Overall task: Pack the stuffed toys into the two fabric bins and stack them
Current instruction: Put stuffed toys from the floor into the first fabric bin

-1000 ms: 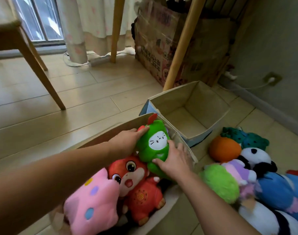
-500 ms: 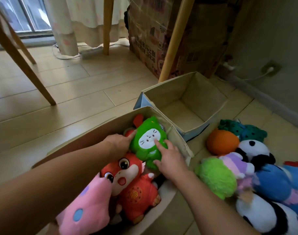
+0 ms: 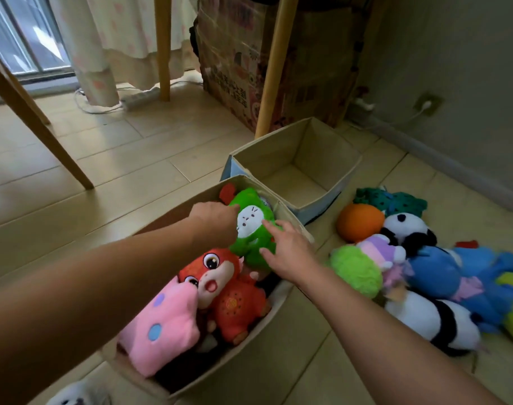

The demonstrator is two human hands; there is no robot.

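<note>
1. Plush in green [image 3: 253, 229], with a white face patch turned up toward the camera, lies at the far end of the near fabric bin [image 3: 191, 206]; its long axis runs from the bin's far corner back toward the person, head end farthest away.
2. Left hand [image 3: 217, 219] presses against the green toy's left side with fingers curled onto it, gripping it.
3. Right hand [image 3: 288, 249] rests on the toy's right side, fingers spread and nearly straight, touching rather than gripping.
4. Behind the green toy in the same bin lie a red plush [image 3: 223, 290] and a pink spotted plush [image 3: 164, 325].
5. The second fabric bin [image 3: 348, 182] stands just beyond, touching the first at a corner.
6. To the right on the floor [image 3: 103, 171] lies a pile of toys, among them an orange plush [image 3: 359, 223], a panda [image 3: 407, 229] and a blue plush [image 3: 454, 276].
</note>
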